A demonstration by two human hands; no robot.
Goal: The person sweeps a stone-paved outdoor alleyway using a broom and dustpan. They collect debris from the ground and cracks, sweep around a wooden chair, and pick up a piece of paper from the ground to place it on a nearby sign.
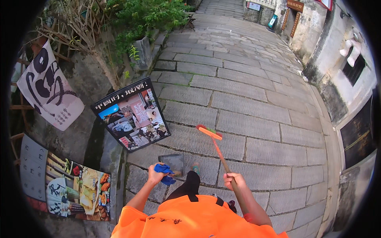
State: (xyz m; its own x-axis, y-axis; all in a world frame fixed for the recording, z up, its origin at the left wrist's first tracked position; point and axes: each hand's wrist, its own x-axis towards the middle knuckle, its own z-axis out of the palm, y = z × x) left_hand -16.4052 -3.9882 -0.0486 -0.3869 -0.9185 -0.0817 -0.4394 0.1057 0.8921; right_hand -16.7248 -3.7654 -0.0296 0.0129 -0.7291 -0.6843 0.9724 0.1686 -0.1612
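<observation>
My right hand (235, 181) is wrapped around the handle of a broom (217, 147), which slants forward and left. Its orange head (209, 132) has red and green bristles and is over the stone paving; whether it touches the ground, I cannot tell. My left hand (154, 173) is closed on a crumpled blue cloth (163, 169). Just beyond the cloth is a dark grey dustpan (177, 162), partly covered by it. Any handle of the dustpan is hidden, so I cannot tell whether the left hand also grips it.
A framed poster board (133, 115) stands at the left edge of the stone-paved lane (254, 115). Farther left are a food sign (79, 184) and a hanging cloth banner (49, 87). A planter (142, 55) with shrubs stands beyond. A weathered wall (317, 39) lines the right; steps (220, 8) rise far ahead.
</observation>
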